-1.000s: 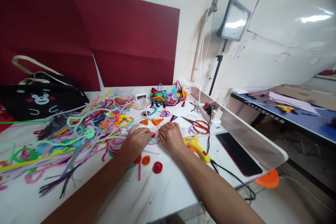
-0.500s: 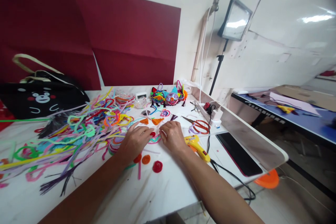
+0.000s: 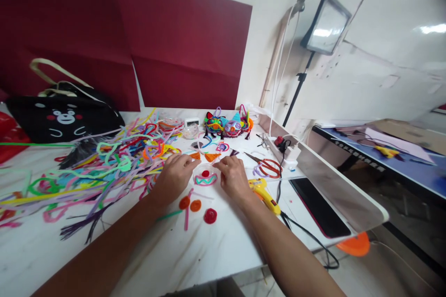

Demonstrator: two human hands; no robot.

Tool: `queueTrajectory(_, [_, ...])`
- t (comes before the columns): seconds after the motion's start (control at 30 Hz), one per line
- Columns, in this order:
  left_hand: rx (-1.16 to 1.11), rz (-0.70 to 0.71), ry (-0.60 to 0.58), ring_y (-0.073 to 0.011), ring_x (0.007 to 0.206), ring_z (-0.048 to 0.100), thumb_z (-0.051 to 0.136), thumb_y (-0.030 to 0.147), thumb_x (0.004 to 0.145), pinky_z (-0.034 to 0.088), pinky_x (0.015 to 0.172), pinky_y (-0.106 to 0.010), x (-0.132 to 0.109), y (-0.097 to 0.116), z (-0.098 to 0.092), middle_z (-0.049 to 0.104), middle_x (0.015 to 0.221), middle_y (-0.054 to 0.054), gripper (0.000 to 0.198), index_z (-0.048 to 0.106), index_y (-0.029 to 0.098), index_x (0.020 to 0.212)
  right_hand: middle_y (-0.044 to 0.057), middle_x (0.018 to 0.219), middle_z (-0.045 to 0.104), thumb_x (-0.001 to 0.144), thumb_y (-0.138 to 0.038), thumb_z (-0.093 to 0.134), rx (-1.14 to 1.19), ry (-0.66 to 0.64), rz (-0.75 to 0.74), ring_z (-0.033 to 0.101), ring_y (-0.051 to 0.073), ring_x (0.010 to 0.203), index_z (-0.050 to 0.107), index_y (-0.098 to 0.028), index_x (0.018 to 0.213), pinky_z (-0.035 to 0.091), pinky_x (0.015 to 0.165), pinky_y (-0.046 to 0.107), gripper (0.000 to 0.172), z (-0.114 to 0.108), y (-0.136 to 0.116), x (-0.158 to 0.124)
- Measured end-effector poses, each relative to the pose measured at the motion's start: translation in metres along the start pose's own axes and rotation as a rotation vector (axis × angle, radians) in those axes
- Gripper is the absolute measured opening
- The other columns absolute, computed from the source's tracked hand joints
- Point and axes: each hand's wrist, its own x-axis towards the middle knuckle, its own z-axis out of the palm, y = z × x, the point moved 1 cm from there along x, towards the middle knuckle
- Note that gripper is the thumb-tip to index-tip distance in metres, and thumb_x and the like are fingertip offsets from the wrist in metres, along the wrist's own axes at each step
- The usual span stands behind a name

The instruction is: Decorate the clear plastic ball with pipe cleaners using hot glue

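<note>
As my left hand point(image 3: 177, 174) and right hand point(image 3: 230, 175) curl in from opposite sides, their fingertips meet the far edge of a clear disc point(image 3: 211, 170) lying on the table point(image 3: 216, 253); I cannot tell whether they pinch it or only rest there. That two-sided hold probably steadies it and leaves its red ball point(image 3: 205, 173) and the wavy pink and teal strip point(image 3: 205, 180) uncovered. Orange coils point(image 3: 195, 205) and a red coil point(image 3: 210, 216) lie on my near side, likely for easy reach. The glue gun point(image 3: 267, 198) and scissors point(image 3: 260, 162) sit beyond my right hand, presumably to leave the middle free, while loose stems point(image 3: 127, 158) sprawl to the left. Behind these, a clear tub point(image 3: 170, 124) seems to hold pinkish strands; a small see-through cup point(image 3: 191, 132) stands near it, contents unclear. The black bag point(image 3: 62, 118) hides whatever it holds.
</note>
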Motion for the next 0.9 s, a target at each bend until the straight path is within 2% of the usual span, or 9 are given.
queueTrajectory(0.13, [0.004,-0.001,-0.074,-0.0209,0.072,0.049,0.047,0.010,0.091,0.041,0.069,-0.035,0.001,0.001,0.001,0.053,0.074,-0.005,0.026,0.072,0.017,0.095,0.006,0.107,0.065,0.081,-0.001,0.053,-0.021,-0.046,-0.019,0.049,0.023,0.099,0.072,-0.024,0.110,0.036,0.083,0.036,0.042,0.000,-0.002,0.000])
queueTrajectory(0.3, [-0.018,-0.036,-0.117,-0.0207,0.076,0.051,0.047,0.011,0.092,0.042,0.076,-0.036,-0.001,0.001,0.001,0.054,0.076,-0.005,0.025,0.071,0.018,0.097,0.006,0.114,0.064,0.083,-0.004,0.055,-0.039,-0.052,-0.103,0.047,0.024,0.106,0.069,-0.028,0.117,0.034,0.088,0.039,0.044,-0.002,-0.007,0.000])
queueTrajectory(0.43, [-0.043,-0.049,-0.131,-0.0207,0.078,0.051,0.047,0.011,0.091,0.041,0.079,-0.037,-0.001,0.002,-0.001,0.055,0.078,-0.006,0.025,0.070,0.018,0.096,0.007,0.115,0.063,0.084,-0.012,0.060,-0.032,-0.069,-0.159,0.047,0.024,0.109,0.070,-0.028,0.114,0.033,0.091,0.040,0.035,-0.002,-0.009,-0.001])
queueTrajectory(0.57, [-0.065,-0.058,-0.150,-0.0209,0.080,0.052,0.046,0.011,0.090,0.040,0.081,-0.038,0.000,0.003,0.000,0.056,0.078,-0.005,0.023,0.068,0.019,0.090,0.008,0.112,0.063,0.090,-0.022,0.057,-0.020,-0.047,-0.164,0.047,0.024,0.106,0.071,-0.025,0.109,0.033,0.089,0.039,0.024,0.000,-0.011,-0.002])
queueTrajectory(0.7, [-0.079,-0.057,-0.156,-0.0216,0.084,0.053,0.046,0.012,0.090,0.039,0.085,-0.039,-0.001,0.004,0.001,0.057,0.080,-0.006,0.023,0.067,0.019,0.089,0.008,0.109,0.064,0.094,-0.031,0.054,-0.012,-0.028,-0.178,0.048,0.023,0.103,0.071,-0.022,0.108,0.033,0.088,0.038,0.024,0.003,-0.015,-0.001])
queueTrajectory(0.9, [-0.108,-0.056,-0.144,-0.0213,0.084,0.053,0.045,0.012,0.090,0.039,0.086,-0.040,-0.001,0.006,0.002,0.058,0.080,-0.006,0.024,0.068,0.020,0.089,0.007,0.104,0.066,0.097,-0.029,0.051,-0.045,-0.032,-0.167,0.048,0.022,0.098,0.073,-0.022,0.100,0.031,0.086,0.038,0.023,0.009,-0.015,0.001])
